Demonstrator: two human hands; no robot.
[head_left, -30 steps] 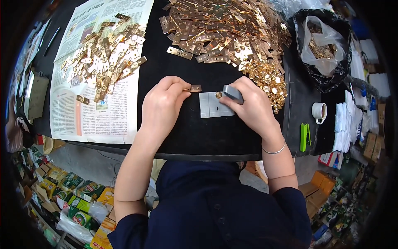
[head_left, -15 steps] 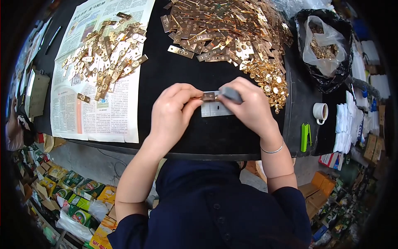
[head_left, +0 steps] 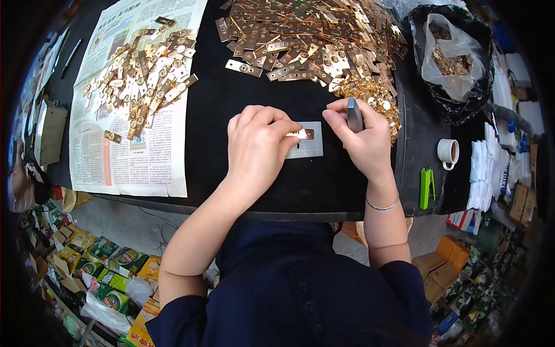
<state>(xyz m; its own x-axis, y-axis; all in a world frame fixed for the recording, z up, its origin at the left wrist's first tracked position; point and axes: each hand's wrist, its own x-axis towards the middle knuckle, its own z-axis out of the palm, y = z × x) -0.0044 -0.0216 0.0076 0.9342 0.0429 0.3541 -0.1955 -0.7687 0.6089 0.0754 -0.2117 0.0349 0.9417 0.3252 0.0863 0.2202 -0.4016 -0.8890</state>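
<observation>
My left hand [head_left: 254, 139] is closed at the fingertips on a small copper-gold metal strip with holes [head_left: 309, 134]. That strip lies on a flat grey metal plate [head_left: 312, 149], and my fingers cover its left end. To the right, apart from the plate, my right hand [head_left: 371, 139] wraps round a short grey metal block-like tool [head_left: 354, 115], which is tilted nearly upright. Just behind my right hand sits a heap of small round gold cup-shaped pieces [head_left: 376, 98]. Whether a round piece is fixed to the strip cannot be made out.
Many gold strips [head_left: 277, 49] are piled at the back. Strips with round pieces [head_left: 141, 87] lie on a newspaper [head_left: 156, 165] at left. On the right are a green stapler [head_left: 427, 188], a white cup [head_left: 446, 152] and a black plastic bag [head_left: 483, 75].
My right hand has drawn away from the strip to the right, and its grey tool has swung more upright. My left hand has moved slightly right, over the plate's left part.
</observation>
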